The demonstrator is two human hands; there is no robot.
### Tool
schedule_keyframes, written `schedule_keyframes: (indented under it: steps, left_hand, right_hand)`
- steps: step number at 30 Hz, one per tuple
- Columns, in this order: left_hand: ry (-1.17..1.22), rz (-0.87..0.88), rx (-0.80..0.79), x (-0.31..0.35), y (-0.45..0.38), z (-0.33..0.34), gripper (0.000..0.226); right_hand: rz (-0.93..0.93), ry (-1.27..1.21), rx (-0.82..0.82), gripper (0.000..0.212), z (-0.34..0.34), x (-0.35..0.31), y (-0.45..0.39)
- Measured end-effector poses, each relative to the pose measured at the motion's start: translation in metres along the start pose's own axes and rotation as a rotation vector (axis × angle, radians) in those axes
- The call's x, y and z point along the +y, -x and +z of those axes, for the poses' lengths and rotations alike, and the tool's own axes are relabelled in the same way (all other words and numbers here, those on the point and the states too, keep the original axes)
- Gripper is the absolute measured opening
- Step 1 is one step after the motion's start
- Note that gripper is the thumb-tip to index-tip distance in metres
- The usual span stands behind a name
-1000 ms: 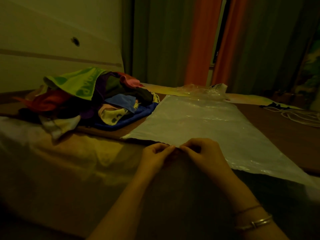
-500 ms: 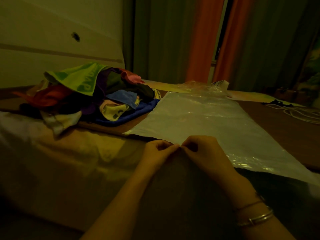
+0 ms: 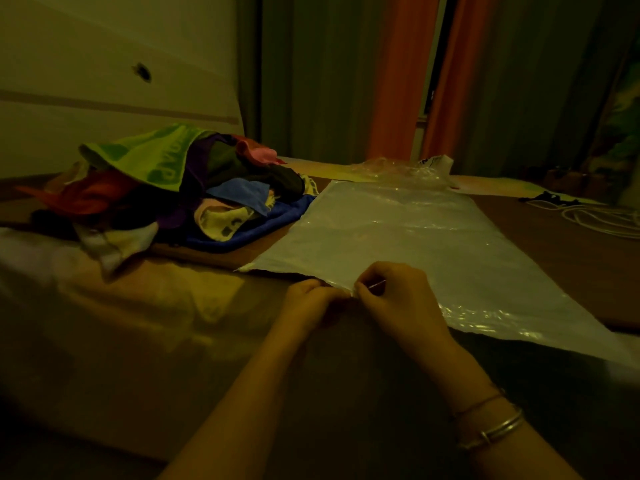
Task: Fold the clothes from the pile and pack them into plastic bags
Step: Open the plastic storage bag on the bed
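A large clear plastic bag (image 3: pixel 408 237) lies flat across the dark bed surface, its near edge at the bed's front. My left hand (image 3: pixel 308 303) and my right hand (image 3: pixel 398 303) meet at that near edge, fingertips pinched on the plastic side by side. A pile of clothes (image 3: pixel 166 195) sits to the left of the bag: a lime green piece on top, red, blue, pink and patterned pieces under it. The blue piece touches the bag's left edge.
Crumpled clear plastic bags (image 3: pixel 405 169) lie beyond the flat bag's far end. White cords (image 3: pixel 595 216) rest at the right. A pale wall with a dark hole stands behind the pile, with grey and orange curtains (image 3: pixel 398 74) behind the bed.
Both hands stay pinched on the bag's near edge, and the edge between them has lifted slightly. The pile and the bag have not shifted.
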State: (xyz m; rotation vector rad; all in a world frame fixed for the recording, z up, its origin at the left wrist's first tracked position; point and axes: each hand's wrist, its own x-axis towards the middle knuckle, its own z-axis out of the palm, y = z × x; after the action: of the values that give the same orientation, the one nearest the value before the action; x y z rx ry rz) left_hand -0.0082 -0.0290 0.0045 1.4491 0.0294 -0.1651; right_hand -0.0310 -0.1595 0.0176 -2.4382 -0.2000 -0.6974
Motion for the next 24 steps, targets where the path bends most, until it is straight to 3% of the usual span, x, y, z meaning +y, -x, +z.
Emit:
schedule_keyframes:
  steps: [5,10,18,24]
  left_hand:
    - [0.063,-0.025,0.052,0.001,0.0,0.005,0.01]
    - [-0.026,0.078,0.012,0.0,0.004,0.003,0.018]
    - [-0.235,0.3,0.016,0.0,0.009,0.008,0.02]
    - [-0.226,0.209,0.053,0.001,0.008,0.012,0.022]
  right_hand:
    - [-0.063,0.017,-0.029,0.009,0.001,-0.003,0.0]
    - [-0.023,-0.05,-0.074,0.012,-0.003,-0.003,-0.001]
    - [-0.005,0.12,-0.054,0.012,-0.003,-0.007,0.002]
    - [0.012,0.208,0.054,0.012,0.002,-0.013,0.004]
